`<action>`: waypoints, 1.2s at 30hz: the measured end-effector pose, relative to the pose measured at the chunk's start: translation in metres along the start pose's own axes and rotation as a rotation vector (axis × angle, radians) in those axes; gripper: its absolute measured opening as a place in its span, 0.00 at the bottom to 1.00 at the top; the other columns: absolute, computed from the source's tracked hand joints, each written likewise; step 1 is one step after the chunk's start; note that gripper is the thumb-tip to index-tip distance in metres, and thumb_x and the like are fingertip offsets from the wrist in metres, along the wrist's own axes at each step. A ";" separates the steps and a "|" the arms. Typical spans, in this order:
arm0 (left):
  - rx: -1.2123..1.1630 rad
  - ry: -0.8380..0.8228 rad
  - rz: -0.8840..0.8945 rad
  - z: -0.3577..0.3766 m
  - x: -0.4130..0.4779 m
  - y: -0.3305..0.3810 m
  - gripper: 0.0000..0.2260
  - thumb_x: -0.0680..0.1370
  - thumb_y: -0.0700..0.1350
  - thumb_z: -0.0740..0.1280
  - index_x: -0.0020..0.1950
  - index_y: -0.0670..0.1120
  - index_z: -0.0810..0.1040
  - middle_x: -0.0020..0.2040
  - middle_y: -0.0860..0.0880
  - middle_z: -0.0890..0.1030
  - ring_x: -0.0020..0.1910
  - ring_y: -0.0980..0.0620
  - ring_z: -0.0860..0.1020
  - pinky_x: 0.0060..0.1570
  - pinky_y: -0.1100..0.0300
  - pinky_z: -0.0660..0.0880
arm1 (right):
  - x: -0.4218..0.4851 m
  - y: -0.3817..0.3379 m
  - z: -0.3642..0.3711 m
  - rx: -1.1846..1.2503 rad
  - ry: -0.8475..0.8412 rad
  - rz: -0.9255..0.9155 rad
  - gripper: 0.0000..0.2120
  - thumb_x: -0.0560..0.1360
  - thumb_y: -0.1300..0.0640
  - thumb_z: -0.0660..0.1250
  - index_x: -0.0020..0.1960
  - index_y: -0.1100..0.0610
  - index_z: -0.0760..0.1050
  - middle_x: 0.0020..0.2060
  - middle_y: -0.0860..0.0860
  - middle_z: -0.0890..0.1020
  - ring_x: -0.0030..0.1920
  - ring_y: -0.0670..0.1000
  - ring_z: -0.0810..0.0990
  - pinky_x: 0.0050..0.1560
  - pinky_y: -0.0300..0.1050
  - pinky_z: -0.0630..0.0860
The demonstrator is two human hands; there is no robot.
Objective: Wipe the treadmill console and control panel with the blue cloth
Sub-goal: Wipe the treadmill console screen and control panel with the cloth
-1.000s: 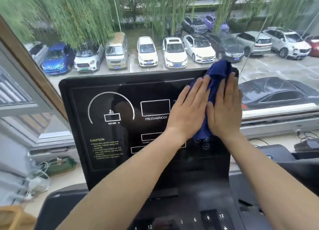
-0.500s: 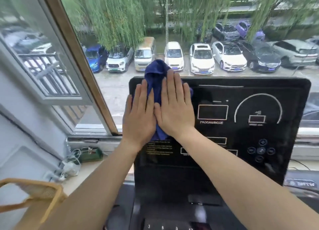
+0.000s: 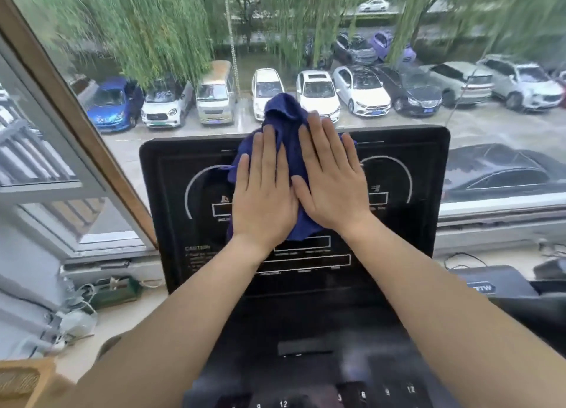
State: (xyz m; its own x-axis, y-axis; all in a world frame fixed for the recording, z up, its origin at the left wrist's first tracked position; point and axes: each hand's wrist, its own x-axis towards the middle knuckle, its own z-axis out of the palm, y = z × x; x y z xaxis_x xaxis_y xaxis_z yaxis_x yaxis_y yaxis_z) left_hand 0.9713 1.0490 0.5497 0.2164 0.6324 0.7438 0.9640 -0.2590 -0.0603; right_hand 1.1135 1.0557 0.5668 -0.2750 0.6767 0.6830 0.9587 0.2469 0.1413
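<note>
Both hands flat on the blue cloth (image 3: 286, 123), side by side, pressing it against the upper middle of the treadmill console (image 3: 171, 193). Left hand (image 3: 263, 193) palm down, fingers extended and held close together, pointing up toward the top edge of the panel; thumb tucked along the inner side. Right hand (image 3: 332, 179) likewise open and flat, fingers straight and slightly fanned, tilted a little to the left, its thumb touching the inner edge of the left one. No pinching or gripping anywhere: plain open-palm pressure on the fabric.

Cloth bunched under and between the palms, a crumpled peak rising above the fingertips and past the console's top edge, a lower fold showing beneath the heels of both palms. Forearms bare, reaching in from the lower corners and converging at the wrists, left from lower left, right from lower right.

Console black and glossy, upright and tipped back, with a white arc gauge visible on either side of the hands, rectangular outlines below them, and a CAUTION block (image 3: 197, 248) at lower left. Numbered keys of the control panel (image 3: 361, 395) blurred at the bottom of the view, untouched by either hand.

Beyond the console, a window (image 3: 76, 138) onto parked cars (image 3: 318, 92) and hanging willow branches. Tangled cables (image 3: 79, 300) on the sill at left.
</note>
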 end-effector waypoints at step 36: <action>0.034 -0.221 -0.004 -0.007 -0.199 -0.132 0.30 0.81 0.48 0.52 0.78 0.37 0.46 0.77 0.38 0.53 0.78 0.37 0.51 0.78 0.48 0.39 | -0.093 -0.196 0.047 0.014 -0.207 -0.336 0.36 0.83 0.45 0.51 0.80 0.64 0.39 0.80 0.59 0.40 0.80 0.57 0.40 0.79 0.54 0.38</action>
State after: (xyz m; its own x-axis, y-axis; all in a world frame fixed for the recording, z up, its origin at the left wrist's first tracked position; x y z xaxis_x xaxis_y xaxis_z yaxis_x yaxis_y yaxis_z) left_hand 0.7998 0.9519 0.4144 0.2379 0.7787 0.5805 0.9687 -0.2338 -0.0833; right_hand 0.9477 0.9773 0.4424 -0.5840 0.6814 0.4412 0.8117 0.4876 0.3215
